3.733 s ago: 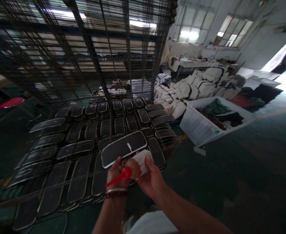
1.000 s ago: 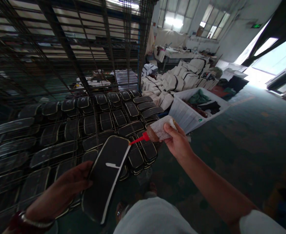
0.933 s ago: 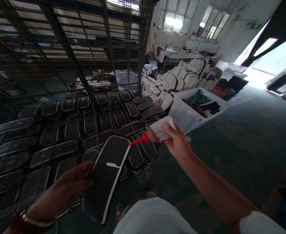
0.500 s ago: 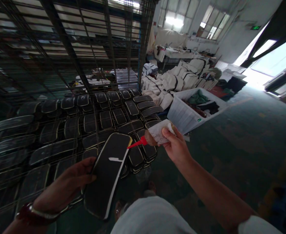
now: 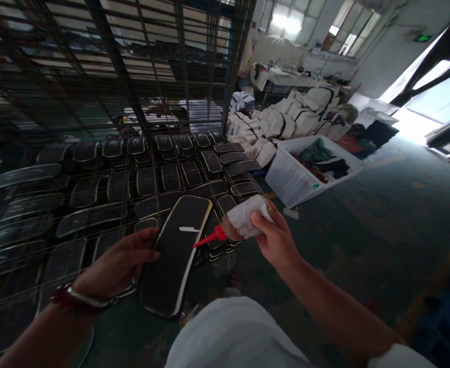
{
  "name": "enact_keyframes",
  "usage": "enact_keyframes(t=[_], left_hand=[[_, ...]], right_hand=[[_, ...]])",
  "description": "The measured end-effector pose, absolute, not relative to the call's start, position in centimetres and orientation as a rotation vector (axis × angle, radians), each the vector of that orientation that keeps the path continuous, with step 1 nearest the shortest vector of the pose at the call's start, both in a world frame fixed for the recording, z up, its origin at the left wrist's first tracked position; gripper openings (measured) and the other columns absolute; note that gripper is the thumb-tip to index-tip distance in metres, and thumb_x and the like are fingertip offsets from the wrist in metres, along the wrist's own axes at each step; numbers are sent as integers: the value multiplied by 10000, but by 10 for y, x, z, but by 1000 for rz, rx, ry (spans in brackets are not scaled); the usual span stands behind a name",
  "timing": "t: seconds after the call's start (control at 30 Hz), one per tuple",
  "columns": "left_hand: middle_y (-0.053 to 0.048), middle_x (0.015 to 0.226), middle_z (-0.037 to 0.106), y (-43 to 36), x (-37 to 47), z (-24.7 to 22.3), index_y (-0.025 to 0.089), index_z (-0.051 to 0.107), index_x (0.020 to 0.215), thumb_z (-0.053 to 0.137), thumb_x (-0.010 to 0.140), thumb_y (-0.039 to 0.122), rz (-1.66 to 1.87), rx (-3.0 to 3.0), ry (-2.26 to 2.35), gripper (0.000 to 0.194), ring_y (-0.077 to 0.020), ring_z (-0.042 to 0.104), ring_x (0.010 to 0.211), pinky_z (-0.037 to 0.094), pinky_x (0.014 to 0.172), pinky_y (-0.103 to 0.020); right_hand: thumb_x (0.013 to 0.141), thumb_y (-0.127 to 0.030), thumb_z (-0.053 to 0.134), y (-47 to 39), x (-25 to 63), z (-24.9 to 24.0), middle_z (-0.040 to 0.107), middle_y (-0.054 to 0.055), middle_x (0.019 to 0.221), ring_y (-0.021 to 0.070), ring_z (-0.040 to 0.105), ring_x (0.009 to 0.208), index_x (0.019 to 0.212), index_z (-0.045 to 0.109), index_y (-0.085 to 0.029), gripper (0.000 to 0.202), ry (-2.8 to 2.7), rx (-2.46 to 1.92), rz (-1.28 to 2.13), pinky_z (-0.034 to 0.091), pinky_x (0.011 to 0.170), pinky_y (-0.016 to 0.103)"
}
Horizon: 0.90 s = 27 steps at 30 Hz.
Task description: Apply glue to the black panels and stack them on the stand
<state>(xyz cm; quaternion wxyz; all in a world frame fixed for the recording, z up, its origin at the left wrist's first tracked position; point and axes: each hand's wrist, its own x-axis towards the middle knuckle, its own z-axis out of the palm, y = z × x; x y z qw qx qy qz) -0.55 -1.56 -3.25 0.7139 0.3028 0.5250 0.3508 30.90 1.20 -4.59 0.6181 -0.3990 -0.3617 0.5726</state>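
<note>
Wire shelving, a tall rack (image 5: pixel 106 92), is filling the left of the view, its lowest shelf lying covered with rows of black pads (image 5: pixel 144 179). Right of it, a white crate (image 5: pixel 292 179) of cloth is sitting on the floor, with pale bags (image 5: pixel 286 120) piling up behind. Low in front of the shelf, the left hand (image 5: pixel 113 266) is reaching in from the lower left, palm down, pinching the near left edge of a long black panel (image 5: pixel 175 250) between thumb and fingers. The right hand (image 5: pixel 274 240) is coming in from the lower right, fingers wrapping tightly round a bottle (image 5: pixel 244 222) tipped sideways, its red nozzle (image 5: pixel 207 238) touching the panel's pale right rim.
</note>
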Motion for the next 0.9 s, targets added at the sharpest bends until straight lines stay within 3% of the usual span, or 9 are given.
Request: enact_keyframes(t=[0.23,0.4,0.53,0.9], left_hand=[[-76,896,870,-17,2,-30,175,760,964,853,663,89,805,616,1158,327,-277,826,780,671,673,-327],[-89,894,863,-19,0,-34,177,775,961,868,602,88,838,579,1207,381,-293,829,769,680,647,-340],[-103,906,863,-18,-2,-37,166,775,941,871,580,85,874,549,1244,382,-270,818,721,686,648,-341],[-60,759,832,-14,-9,-41,156,757,908,789,623,7,1004,428,1320,323,-239,787,611,675,591,-323]], right_hand=[[738,-390,963,-10,308,-44,716,-10,934,207,669,850,1083,771,-321,401,-878,-901,1386,570,766,317],[769,-412,940,-23,309,-44,776,41,1072,292,723,1015,1207,715,-324,500,-987,-876,1437,587,897,427],[784,-433,926,-31,309,-46,783,68,1122,335,745,1010,1257,681,-333,542,-1068,-823,1452,602,872,482],[828,-419,904,-40,307,-57,772,80,1203,327,735,1065,1342,655,-345,576,-1118,-802,1436,596,872,451]])
